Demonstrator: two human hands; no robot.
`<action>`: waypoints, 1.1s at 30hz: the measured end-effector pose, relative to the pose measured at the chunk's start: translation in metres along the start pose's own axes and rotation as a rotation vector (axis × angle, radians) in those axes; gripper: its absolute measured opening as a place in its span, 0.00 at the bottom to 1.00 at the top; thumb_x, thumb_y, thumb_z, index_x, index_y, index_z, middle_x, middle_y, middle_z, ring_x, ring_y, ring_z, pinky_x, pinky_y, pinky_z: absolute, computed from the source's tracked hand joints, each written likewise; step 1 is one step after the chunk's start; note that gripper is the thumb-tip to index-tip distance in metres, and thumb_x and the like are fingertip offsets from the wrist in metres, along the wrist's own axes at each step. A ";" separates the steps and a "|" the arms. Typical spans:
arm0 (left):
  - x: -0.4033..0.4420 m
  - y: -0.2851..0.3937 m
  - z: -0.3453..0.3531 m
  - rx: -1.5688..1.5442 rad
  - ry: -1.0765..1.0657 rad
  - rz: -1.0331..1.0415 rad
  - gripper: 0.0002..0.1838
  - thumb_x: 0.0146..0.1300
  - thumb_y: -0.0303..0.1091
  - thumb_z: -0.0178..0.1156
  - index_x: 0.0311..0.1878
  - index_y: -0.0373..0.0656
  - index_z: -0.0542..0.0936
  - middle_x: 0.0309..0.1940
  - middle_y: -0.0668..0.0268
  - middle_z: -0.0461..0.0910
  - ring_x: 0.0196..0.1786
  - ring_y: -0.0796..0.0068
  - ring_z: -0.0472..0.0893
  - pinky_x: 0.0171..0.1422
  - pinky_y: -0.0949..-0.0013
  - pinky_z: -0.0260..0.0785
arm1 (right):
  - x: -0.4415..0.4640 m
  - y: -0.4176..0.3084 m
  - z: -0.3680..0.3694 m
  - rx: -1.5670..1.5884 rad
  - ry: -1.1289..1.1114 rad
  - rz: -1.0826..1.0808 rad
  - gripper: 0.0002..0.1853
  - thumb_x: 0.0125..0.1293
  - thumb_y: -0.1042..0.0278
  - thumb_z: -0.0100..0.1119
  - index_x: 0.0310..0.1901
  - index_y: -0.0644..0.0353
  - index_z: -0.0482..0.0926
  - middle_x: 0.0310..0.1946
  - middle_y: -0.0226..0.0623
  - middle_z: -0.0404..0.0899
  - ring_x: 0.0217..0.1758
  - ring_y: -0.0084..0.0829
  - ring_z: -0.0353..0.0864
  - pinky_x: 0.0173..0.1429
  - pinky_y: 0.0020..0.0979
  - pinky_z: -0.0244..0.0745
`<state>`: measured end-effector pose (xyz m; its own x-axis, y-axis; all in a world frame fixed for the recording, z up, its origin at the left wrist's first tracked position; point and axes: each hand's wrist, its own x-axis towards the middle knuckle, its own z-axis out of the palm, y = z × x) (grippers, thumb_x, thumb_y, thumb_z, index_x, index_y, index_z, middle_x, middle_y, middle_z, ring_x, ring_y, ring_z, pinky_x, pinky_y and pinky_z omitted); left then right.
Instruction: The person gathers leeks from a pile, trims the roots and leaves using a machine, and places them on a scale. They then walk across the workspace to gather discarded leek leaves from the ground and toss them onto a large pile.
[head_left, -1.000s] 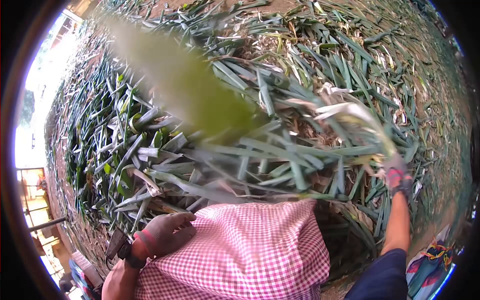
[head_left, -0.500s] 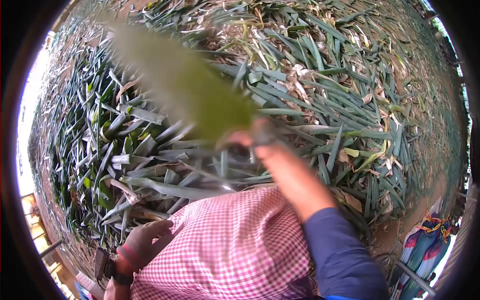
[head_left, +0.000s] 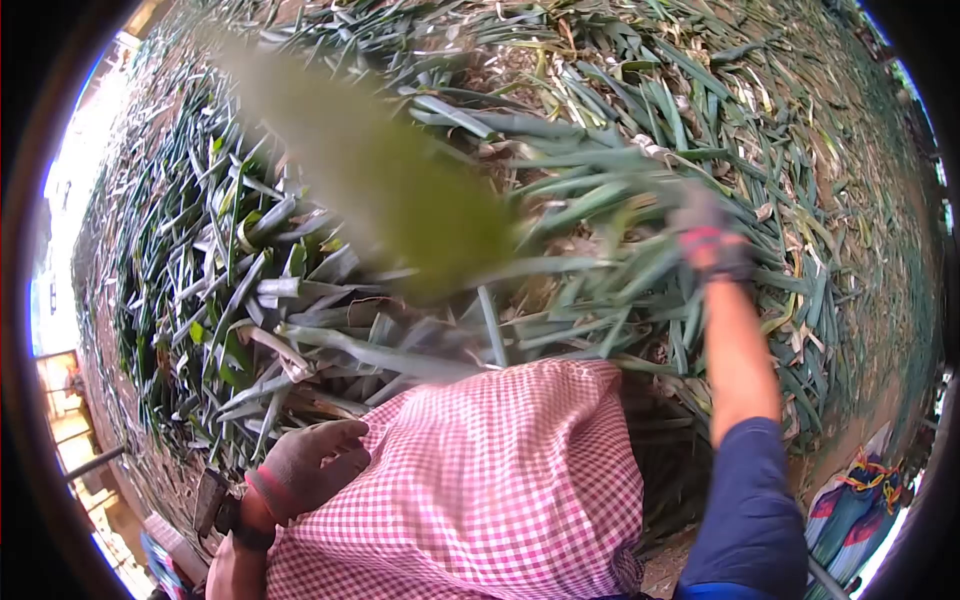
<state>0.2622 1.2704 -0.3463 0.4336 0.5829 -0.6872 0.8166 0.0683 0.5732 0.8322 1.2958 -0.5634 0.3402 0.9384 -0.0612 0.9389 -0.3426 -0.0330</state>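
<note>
My left hand (head_left: 312, 468), in a grey glove with a red band, rests beside the pink checked cloth (head_left: 480, 470) over my lap. Its fingers are apart, and nothing shows between them. My right hand (head_left: 700, 225), also gloved, is blurred by motion over the green leaves (head_left: 590, 200) at centre right. Long leaves lie against it, but its fingers are smeared, so a grip cannot be made out. A pile of cut leaves (head_left: 240, 310) lies ahead and to the left. A blurred green patch hides part of the centre.
Leaf scraps (head_left: 830, 190) cover the ground at the far right. A striped cloth bundle (head_left: 855, 510) with a yellow tie lies at the lower right. At the left edge is a metal bar (head_left: 95, 464).
My right hand first swung from the right to the centre, then back out to the right over the leaves. My left hand has stayed beside the checked cloth.
</note>
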 end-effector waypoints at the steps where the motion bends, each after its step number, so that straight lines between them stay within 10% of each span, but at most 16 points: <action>1: -0.001 -0.002 -0.001 0.039 -0.038 -0.017 0.20 0.63 0.35 0.67 0.56 0.35 0.81 0.43 0.53 0.86 0.44 0.64 0.87 0.50 0.66 0.78 | -0.001 0.060 -0.028 -0.076 0.033 0.133 0.24 0.59 0.57 0.62 0.56 0.57 0.72 0.47 0.47 0.78 0.49 0.47 0.80 0.51 0.45 0.77; 6: 0.015 -0.004 -0.002 0.214 -0.140 0.014 0.20 0.65 0.39 0.65 0.55 0.35 0.80 0.40 0.53 0.86 0.43 0.61 0.87 0.49 0.64 0.78 | -0.035 0.140 -0.138 -0.458 0.110 0.549 0.46 0.51 0.50 0.72 0.70 0.56 0.63 0.62 0.50 0.73 0.61 0.53 0.76 0.61 0.49 0.74; 13: 0.029 0.011 0.012 0.185 -0.194 0.122 0.21 0.66 0.40 0.64 0.57 0.37 0.79 0.41 0.54 0.86 0.46 0.58 0.87 0.51 0.62 0.78 | -0.051 -0.182 -0.056 0.455 -0.156 -0.684 0.51 0.39 0.45 0.80 0.65 0.59 0.70 0.61 0.53 0.74 0.65 0.52 0.72 0.72 0.45 0.66; 20: 0.002 0.008 0.012 0.161 -0.182 -0.096 0.23 0.64 0.43 0.63 0.58 0.40 0.80 0.43 0.54 0.86 0.46 0.58 0.87 0.52 0.61 0.78 | -0.155 -0.348 0.041 0.018 -0.227 -0.738 0.33 0.54 0.48 0.64 0.61 0.52 0.74 0.56 0.46 0.77 0.57 0.46 0.78 0.63 0.48 0.71; 24: -0.006 -0.003 0.020 0.217 -0.267 -0.107 0.24 0.65 0.44 0.63 0.59 0.40 0.78 0.43 0.51 0.86 0.48 0.54 0.85 0.54 0.59 0.77 | -0.159 -0.320 0.084 0.265 -0.382 -0.627 0.11 0.58 0.64 0.57 0.43 0.51 0.80 0.39 0.40 0.82 0.47 0.45 0.82 0.56 0.49 0.73; 26: -0.012 -0.003 0.020 0.189 -0.296 -0.124 0.24 0.65 0.45 0.62 0.59 0.40 0.78 0.44 0.51 0.86 0.49 0.54 0.85 0.55 0.59 0.77 | -0.126 -0.255 0.083 0.201 -0.247 -0.680 0.14 0.54 0.69 0.60 0.44 0.52 0.80 0.39 0.43 0.82 0.45 0.47 0.83 0.47 0.47 0.78; 33: -0.026 -0.030 0.029 0.173 -0.467 -0.111 0.26 0.68 0.50 0.58 0.62 0.44 0.77 0.47 0.53 0.85 0.49 0.53 0.85 0.57 0.59 0.76 | -0.032 0.096 -0.042 -0.076 -0.022 0.295 0.25 0.59 0.55 0.65 0.55 0.60 0.74 0.47 0.57 0.82 0.53 0.57 0.81 0.54 0.52 0.75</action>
<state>0.2377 1.2300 -0.3588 0.4326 0.1532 -0.8885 0.9013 -0.0493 0.4303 0.9132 1.2346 -0.5225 0.5981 0.7976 -0.0787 0.8014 -0.5946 0.0643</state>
